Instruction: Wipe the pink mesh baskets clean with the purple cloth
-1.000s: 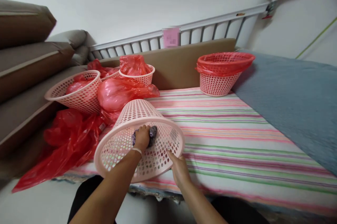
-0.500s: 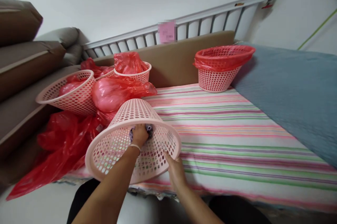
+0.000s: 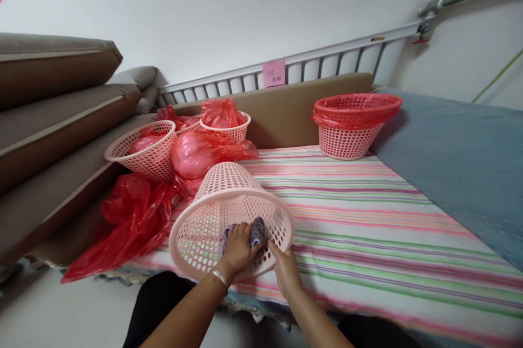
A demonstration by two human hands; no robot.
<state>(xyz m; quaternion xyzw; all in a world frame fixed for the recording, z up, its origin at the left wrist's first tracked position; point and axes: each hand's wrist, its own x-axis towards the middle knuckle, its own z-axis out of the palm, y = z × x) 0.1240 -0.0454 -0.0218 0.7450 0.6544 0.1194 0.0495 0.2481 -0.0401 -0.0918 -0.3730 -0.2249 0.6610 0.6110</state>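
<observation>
A slim, pale silvery band (image 3: 221, 278) is worn around the left wrist here, light caught along its curve, just behind a bare left hand (image 3: 239, 247). The right hand (image 3: 286, 269) is seen bare as well, and both forearms (image 3: 186, 312) are left uncovered by any sleeve in view, while below, the legs (image 3: 159, 304) are clad in plain, solid black.

pale pink perforated basket (image 3: 227, 178) on its side on striped sheet (image 3: 368, 228), crumpled grey-purple cloth (image 3: 258, 230) inside
</observation>
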